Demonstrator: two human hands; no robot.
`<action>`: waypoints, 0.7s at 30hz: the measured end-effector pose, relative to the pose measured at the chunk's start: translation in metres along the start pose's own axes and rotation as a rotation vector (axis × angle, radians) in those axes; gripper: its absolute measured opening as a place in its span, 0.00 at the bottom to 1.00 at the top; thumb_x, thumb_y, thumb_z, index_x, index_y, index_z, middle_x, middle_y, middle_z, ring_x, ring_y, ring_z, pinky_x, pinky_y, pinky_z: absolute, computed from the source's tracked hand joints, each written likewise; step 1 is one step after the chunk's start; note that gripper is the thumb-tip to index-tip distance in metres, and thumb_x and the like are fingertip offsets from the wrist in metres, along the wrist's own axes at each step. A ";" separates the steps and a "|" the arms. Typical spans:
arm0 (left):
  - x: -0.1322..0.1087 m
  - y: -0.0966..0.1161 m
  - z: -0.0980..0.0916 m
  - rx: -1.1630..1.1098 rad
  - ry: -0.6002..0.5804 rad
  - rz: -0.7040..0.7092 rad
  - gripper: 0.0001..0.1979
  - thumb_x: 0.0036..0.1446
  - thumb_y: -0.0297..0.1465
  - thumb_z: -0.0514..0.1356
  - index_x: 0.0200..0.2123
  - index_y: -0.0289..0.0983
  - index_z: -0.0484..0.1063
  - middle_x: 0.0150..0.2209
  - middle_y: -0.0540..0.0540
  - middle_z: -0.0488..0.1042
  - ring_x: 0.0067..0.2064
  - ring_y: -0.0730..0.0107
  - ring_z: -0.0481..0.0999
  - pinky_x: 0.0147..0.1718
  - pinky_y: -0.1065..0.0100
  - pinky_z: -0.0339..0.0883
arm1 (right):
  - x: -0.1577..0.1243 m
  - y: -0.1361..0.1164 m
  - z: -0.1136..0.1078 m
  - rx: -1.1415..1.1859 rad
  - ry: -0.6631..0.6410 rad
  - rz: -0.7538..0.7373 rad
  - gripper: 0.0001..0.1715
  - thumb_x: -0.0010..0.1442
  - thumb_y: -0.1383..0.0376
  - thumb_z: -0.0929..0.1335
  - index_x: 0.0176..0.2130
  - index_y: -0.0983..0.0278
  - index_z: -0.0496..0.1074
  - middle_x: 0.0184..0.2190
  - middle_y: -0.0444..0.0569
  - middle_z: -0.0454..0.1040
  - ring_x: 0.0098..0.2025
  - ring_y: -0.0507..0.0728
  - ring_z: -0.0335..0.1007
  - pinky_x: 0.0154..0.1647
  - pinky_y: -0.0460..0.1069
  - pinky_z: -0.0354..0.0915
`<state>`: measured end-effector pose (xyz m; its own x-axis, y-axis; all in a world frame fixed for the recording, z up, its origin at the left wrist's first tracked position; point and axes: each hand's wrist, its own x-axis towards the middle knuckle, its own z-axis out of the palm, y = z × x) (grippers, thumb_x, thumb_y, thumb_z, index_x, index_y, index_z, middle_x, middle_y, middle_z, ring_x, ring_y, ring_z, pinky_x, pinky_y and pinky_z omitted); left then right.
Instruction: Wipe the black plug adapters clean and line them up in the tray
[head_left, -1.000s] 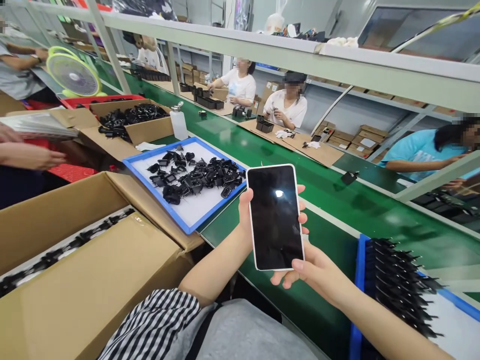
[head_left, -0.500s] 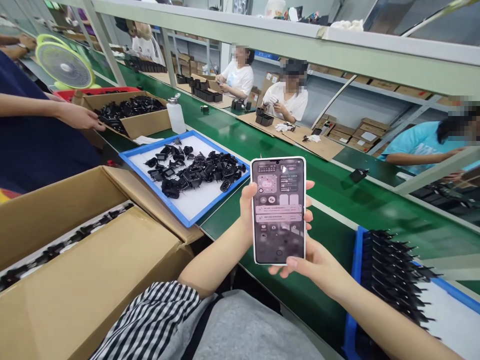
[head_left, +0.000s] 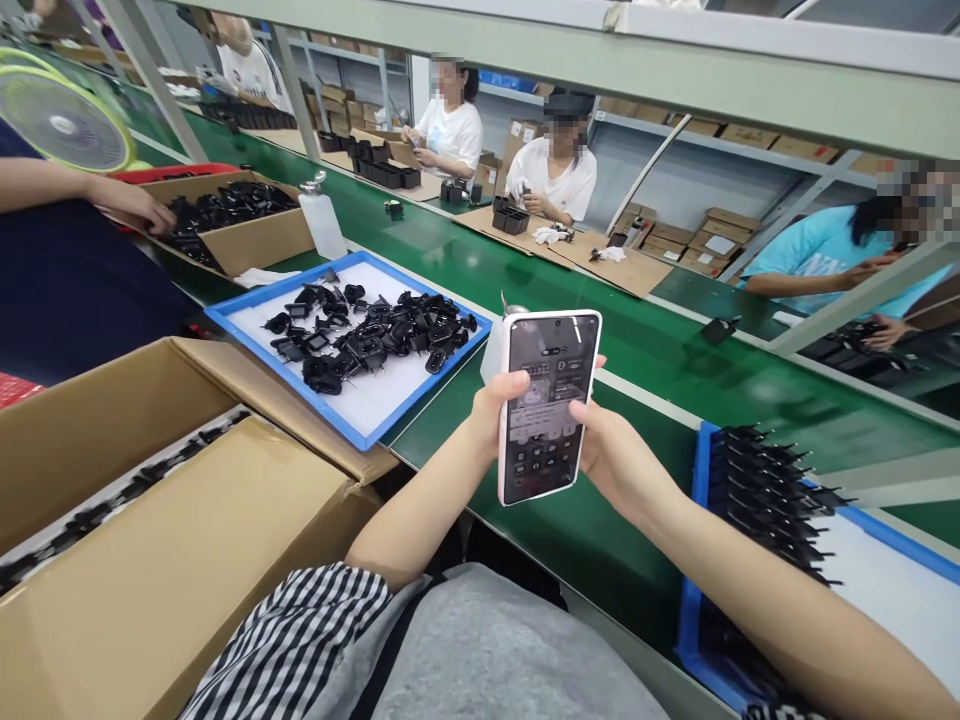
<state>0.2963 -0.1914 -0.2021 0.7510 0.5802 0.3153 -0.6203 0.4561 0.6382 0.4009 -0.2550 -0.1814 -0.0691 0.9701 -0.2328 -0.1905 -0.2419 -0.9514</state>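
Note:
A smartphone (head_left: 544,455) in a pale case is held upright, slightly tilted, in front of my body, with its screen lit. My left hand (head_left: 496,412) grips the phone's left side, its thumb lying over the left edge of the screen. From the right, my right hand (head_left: 621,455) closes on the other side, its thumb over the screen and its other fingers mostly hidden behind the phone. Partly hidden behind the phone is a bottle (head_left: 493,352) with a metal top. Left of the phone, a blue-rimmed tray (head_left: 382,432) carries loose black plug adapters (head_left: 375,345).
Open cardboard boxes (head_left: 180,540) stand at my left. A second blue tray (head_left: 686,560) with rows of black plug adapters (head_left: 757,500) is at right. A co-worker's hand (head_left: 135,205) reaches into a box at left. Several people sit across the green bench (head_left: 637,350).
The phone has turned slightly and its screen display has changed. My right thumb has moved up from the phone's lower edge to the middle right of the screen. The view has shifted slightly.

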 end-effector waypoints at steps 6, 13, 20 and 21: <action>0.000 -0.001 -0.002 -0.029 0.027 0.017 0.33 0.36 0.48 0.51 0.43 0.32 0.61 0.33 0.42 0.69 0.39 0.54 0.68 0.34 0.59 0.62 | -0.001 0.000 -0.001 -0.042 -0.005 0.016 0.17 0.48 0.57 0.62 0.36 0.64 0.67 0.33 0.47 0.70 0.36 0.56 0.64 0.32 0.48 0.61; 0.000 -0.001 -0.003 -0.049 0.024 0.026 0.36 0.37 0.51 0.48 0.43 0.30 0.61 0.33 0.40 0.69 0.34 0.58 0.69 0.33 0.59 0.62 | -0.003 -0.001 0.003 -0.050 0.035 0.036 0.17 0.44 0.63 0.64 0.37 0.65 0.66 0.33 0.48 0.70 0.35 0.55 0.65 0.32 0.49 0.61; -0.001 -0.002 -0.006 -0.058 0.036 -0.025 0.38 0.38 0.54 0.46 0.45 0.31 0.59 0.35 0.40 0.69 0.39 0.53 0.68 0.33 0.57 0.63 | -0.003 -0.003 0.005 -0.038 0.039 0.036 0.13 0.44 0.64 0.65 0.34 0.65 0.67 0.30 0.46 0.70 0.32 0.54 0.65 0.29 0.48 0.61; -0.001 -0.002 -0.006 -0.067 0.038 -0.028 0.38 0.38 0.54 0.46 0.45 0.31 0.59 0.35 0.39 0.69 0.39 0.53 0.68 0.33 0.57 0.63 | -0.002 -0.002 0.005 -0.037 0.035 0.034 0.13 0.44 0.64 0.65 0.34 0.65 0.67 0.30 0.46 0.70 0.32 0.54 0.65 0.29 0.48 0.61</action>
<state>0.2953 -0.1887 -0.2079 0.7602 0.5907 0.2705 -0.6136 0.5160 0.5976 0.3969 -0.2568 -0.1776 -0.0404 0.9616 -0.2713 -0.1520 -0.2743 -0.9496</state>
